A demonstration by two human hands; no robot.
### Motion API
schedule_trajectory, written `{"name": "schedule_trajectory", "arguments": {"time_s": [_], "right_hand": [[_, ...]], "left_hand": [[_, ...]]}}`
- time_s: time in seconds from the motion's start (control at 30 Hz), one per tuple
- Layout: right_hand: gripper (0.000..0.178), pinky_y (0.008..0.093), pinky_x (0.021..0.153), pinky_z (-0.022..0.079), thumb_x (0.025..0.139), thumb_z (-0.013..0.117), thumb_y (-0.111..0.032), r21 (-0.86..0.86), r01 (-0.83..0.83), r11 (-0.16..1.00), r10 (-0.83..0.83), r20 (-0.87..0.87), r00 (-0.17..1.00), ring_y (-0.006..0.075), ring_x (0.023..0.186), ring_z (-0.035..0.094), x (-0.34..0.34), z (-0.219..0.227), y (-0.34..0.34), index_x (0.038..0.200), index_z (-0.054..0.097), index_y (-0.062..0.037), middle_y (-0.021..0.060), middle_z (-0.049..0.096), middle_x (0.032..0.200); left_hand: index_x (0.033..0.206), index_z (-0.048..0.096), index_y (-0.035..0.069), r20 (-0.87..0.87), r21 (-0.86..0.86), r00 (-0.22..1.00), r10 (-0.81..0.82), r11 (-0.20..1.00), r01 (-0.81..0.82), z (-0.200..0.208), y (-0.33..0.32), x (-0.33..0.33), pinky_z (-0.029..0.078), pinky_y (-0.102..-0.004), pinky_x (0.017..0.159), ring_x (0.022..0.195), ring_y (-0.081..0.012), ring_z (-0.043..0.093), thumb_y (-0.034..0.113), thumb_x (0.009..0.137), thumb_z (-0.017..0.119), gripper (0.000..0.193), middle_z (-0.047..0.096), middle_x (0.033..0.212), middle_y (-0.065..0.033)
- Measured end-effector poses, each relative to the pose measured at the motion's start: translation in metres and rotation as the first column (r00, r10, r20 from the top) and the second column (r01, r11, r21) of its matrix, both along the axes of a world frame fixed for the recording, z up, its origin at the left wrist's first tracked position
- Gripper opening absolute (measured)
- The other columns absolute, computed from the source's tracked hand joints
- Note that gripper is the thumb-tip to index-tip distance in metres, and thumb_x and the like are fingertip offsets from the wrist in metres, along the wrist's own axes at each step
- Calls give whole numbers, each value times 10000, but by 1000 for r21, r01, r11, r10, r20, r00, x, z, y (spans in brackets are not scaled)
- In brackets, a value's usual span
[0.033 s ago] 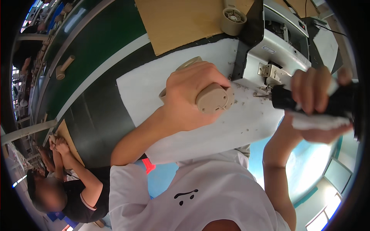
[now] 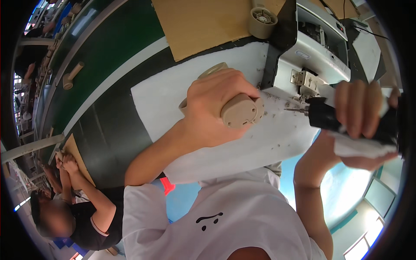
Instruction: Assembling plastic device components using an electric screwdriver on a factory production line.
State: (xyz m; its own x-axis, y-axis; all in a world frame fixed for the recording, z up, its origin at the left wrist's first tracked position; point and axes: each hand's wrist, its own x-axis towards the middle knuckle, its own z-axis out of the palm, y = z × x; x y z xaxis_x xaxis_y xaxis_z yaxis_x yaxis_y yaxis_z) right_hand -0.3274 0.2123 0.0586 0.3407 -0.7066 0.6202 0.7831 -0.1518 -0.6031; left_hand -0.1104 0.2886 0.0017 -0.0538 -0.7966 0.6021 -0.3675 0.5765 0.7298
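My left hand [image 2: 219, 106] is wrapped round the handle of a beige hair dryer [image 2: 239, 112]. The handle's end, with small holes in it, faces up; its round body shows partly behind my fingers, over a white sheet [image 2: 190, 167]. In my right hand [image 2: 357, 108] is a black electric screwdriver [image 2: 323, 113], with white cloth wrapped about its grip. Its thin bit points left, just below the metal outlet of a silver screw feeder [image 2: 307, 58]. Whether a screw sits on the bit is too small to tell.
Loose screws [image 2: 277, 113] lie scattered over the sheet. A beige round housing with a fan [image 2: 262, 21] stands on cardboard [image 2: 199, 26] at the back. Another hair dryer [image 2: 73, 76] rests on the green conveyor belt [image 2: 108, 56]. At the lower left a co-worker [image 2: 82, 208] handles something.
My right hand and the screwdriver have shifted slightly right and down, bringing the bit away from the feeder's outlet. My left hand and the hair dryer hold nearly still.
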Motion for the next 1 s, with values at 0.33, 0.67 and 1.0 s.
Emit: {"name": "schedule_trajectory", "arguments": {"time_s": [0.33,0.67,1.0], "right_hand": [[441,236,687,408,866,719,-445,100,-32,994,19,134,991,67,676,505,23,2,15,1055,503,-110,-42,504,758],[487,242,663,397,905,659,-469,30,-98,995,94,110,989,83,658,509,33,-9,4,1159,461,-103,-40,509,773],[757,322,697,361,850,462,-736,-216,80,973,-137,-260,956,137,682,466,-11,0,-28,1277,456,-112,29,479,811]], "left_hand": [[824,646,8,-26,-17,999,40,999,-40,3,0,-1,472,-259,550,602,-174,596,-79,561,778,307,650,729,-81],[819,649,21,-66,72,998,21,997,-16,4,-2,-1,479,-256,560,600,-171,601,-67,563,777,300,664,732,-71],[836,624,11,-131,88,991,34,996,-22,0,-4,6,468,-248,570,614,-144,587,-101,586,744,299,644,726,-72]]}}
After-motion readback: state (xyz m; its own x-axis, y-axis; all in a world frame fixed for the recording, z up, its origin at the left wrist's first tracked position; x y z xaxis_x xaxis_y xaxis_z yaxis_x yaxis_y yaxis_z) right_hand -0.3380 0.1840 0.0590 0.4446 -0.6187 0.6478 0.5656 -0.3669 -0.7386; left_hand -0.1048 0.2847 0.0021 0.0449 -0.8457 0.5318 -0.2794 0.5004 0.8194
